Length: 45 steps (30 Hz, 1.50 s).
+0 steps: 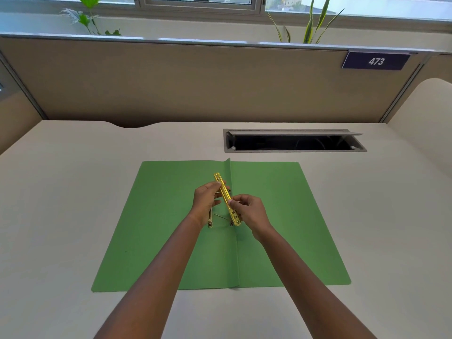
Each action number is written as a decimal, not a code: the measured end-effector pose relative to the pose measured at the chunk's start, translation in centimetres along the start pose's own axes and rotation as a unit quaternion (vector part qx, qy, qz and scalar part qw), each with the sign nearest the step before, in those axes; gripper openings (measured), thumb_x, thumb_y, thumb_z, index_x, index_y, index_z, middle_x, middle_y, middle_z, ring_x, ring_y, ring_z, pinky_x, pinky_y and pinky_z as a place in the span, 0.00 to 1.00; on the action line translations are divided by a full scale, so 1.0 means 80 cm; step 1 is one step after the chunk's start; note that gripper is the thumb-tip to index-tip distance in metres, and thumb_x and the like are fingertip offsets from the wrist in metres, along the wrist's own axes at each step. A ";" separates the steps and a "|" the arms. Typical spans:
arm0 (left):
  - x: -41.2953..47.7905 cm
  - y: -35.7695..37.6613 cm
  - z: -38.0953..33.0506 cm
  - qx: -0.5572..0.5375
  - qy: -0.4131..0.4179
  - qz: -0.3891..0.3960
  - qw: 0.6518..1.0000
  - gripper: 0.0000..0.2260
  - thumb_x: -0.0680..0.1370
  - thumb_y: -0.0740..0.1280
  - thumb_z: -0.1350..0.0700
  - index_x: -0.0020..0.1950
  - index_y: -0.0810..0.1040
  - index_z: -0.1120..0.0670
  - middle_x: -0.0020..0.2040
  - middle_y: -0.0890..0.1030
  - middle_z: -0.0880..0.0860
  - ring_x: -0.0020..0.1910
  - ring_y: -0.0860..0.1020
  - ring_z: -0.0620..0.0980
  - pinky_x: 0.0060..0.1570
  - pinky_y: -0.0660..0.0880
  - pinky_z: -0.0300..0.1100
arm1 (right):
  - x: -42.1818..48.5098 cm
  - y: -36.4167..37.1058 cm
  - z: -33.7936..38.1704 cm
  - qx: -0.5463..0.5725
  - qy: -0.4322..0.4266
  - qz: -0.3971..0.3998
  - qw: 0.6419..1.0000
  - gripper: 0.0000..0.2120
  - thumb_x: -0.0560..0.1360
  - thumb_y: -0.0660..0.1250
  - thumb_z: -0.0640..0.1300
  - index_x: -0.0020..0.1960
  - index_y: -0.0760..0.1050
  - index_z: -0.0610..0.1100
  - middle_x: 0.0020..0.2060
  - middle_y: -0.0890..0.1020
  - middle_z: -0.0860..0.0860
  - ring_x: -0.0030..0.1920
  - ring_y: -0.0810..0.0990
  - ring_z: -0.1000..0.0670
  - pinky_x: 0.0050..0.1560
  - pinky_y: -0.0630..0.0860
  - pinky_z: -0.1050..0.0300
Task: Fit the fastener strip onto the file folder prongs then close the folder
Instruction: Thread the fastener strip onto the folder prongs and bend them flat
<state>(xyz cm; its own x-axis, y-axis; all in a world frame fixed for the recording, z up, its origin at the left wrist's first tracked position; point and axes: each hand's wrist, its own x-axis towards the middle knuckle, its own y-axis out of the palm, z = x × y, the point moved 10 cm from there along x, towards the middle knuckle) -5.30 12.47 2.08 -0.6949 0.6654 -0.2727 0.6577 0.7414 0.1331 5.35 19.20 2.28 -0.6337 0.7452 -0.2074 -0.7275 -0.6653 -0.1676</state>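
Observation:
A green file folder (156, 231) lies open and flat on the desk, its centre fold running toward me. A gold metal fastener strip (226, 196) is held tilted just above the fold. My left hand (205, 201) pinches its upper half and my right hand (249, 211) grips its lower half. Beneath the hands, thin metal prongs (221, 217) and a gold base piece (210, 222) show on the left flap, partly hidden by my left hand.
An open cable tray slot (293, 141) is cut into the desk behind the folder on the right. A beige partition wall (195, 81) with a sign reading 473 (376, 61) closes the back. Plants stand on the window ledge.

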 end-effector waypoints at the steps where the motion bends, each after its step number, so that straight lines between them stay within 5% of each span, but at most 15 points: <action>1: 0.000 0.000 0.000 0.000 0.001 0.000 1.000 0.12 0.80 0.57 0.59 0.42 0.78 0.51 0.40 0.80 0.50 0.39 0.76 0.45 0.40 0.69 0.40 | -0.001 0.000 0.000 0.000 -0.001 -0.002 1.000 0.08 0.73 0.65 0.36 0.49 0.78 0.32 0.29 0.75 0.51 0.31 0.72 0.55 0.33 0.69 0.62; 11: 0.001 -0.004 0.007 -0.064 -0.034 -0.023 0.997 0.12 0.79 0.59 0.62 0.38 0.77 0.54 0.21 0.82 0.44 0.24 0.78 0.38 0.35 0.70 0.36 | -0.005 -0.001 -0.002 -0.003 -0.005 -0.010 1.000 0.09 0.73 0.65 0.36 0.50 0.78 0.32 0.30 0.75 0.52 0.31 0.73 0.55 0.33 0.69 0.63; 15: -0.004 -0.002 0.008 -0.071 -0.045 -0.013 0.996 0.12 0.79 0.58 0.62 0.39 0.77 0.55 0.24 0.83 0.46 0.34 0.77 0.44 0.36 0.69 0.37 | -0.004 -0.003 -0.005 -0.003 0.006 -0.015 1.000 0.08 0.73 0.65 0.36 0.50 0.78 0.32 0.30 0.76 0.51 0.31 0.73 0.55 0.33 0.70 0.62; 21: -0.009 -0.020 -0.001 0.212 0.006 -0.037 0.977 0.13 0.78 0.56 0.66 0.58 0.77 0.64 0.52 0.82 0.62 0.47 0.75 0.52 0.43 0.73 0.40 | 0.002 -0.007 -0.020 0.016 0.064 -0.022 0.998 0.06 0.73 0.65 0.36 0.47 0.78 0.34 0.30 0.77 0.48 0.30 0.75 0.50 0.33 0.72 0.58; 23: -0.014 -0.023 0.003 0.279 0.014 -0.006 0.960 0.12 0.77 0.58 0.67 0.56 0.79 0.63 0.49 0.81 0.62 0.47 0.77 0.54 0.47 0.75 0.42 | 0.002 -0.008 -0.024 0.027 0.084 -0.014 0.996 0.04 0.73 0.66 0.36 0.46 0.78 0.36 0.30 0.77 0.47 0.29 0.74 0.51 0.29 0.72 0.61; 25: -0.024 -0.017 0.014 0.301 -0.005 0.064 0.952 0.12 0.76 0.60 0.68 0.56 0.79 0.62 0.41 0.80 0.56 0.39 0.77 0.49 0.36 0.73 0.35 | 0.002 -0.006 -0.026 0.047 0.106 -0.003 0.993 0.04 0.73 0.66 0.36 0.46 0.78 0.36 0.30 0.77 0.47 0.28 0.73 0.51 0.27 0.71 0.63; 28: -0.042 -0.005 0.028 0.247 -0.026 0.145 0.958 0.11 0.76 0.64 0.67 0.57 0.79 0.61 0.36 0.81 0.48 0.31 0.76 0.40 0.27 0.71 0.27 | -0.001 -0.001 -0.025 0.086 0.139 0.022 0.986 0.06 0.74 0.65 0.36 0.38 0.76 0.40 0.29 0.75 0.48 0.28 0.71 0.53 0.27 0.70 0.65; 31: -0.045 -0.009 0.030 0.191 -0.013 0.126 0.973 0.10 0.75 0.66 0.65 0.56 0.80 0.62 0.31 0.84 0.41 0.31 0.78 0.37 0.27 0.72 0.25 | -0.004 0.001 -0.024 0.103 0.163 0.030 0.981 0.07 0.74 0.65 0.37 0.37 0.75 0.40 0.28 0.74 0.49 0.27 0.69 0.55 0.21 0.67 0.69; 45: -0.038 0.000 0.035 0.159 0.003 0.071 0.985 0.08 0.76 0.65 0.64 0.52 0.80 0.65 0.24 0.81 0.39 0.24 0.76 0.32 0.26 0.69 0.26 | -0.003 0.010 -0.022 0.191 0.187 0.027 0.963 0.08 0.73 0.65 0.35 0.36 0.74 0.35 0.30 0.75 0.45 0.17 0.75 0.57 0.19 0.73 0.69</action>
<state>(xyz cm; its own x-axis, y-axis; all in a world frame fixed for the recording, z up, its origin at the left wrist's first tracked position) -2.38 10.19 0.22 -0.5906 0.7617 -0.2666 0.8054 0.5771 -0.1352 5.42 18.41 0.54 -0.5856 0.5945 -0.5510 -0.7856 -0.5837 0.2053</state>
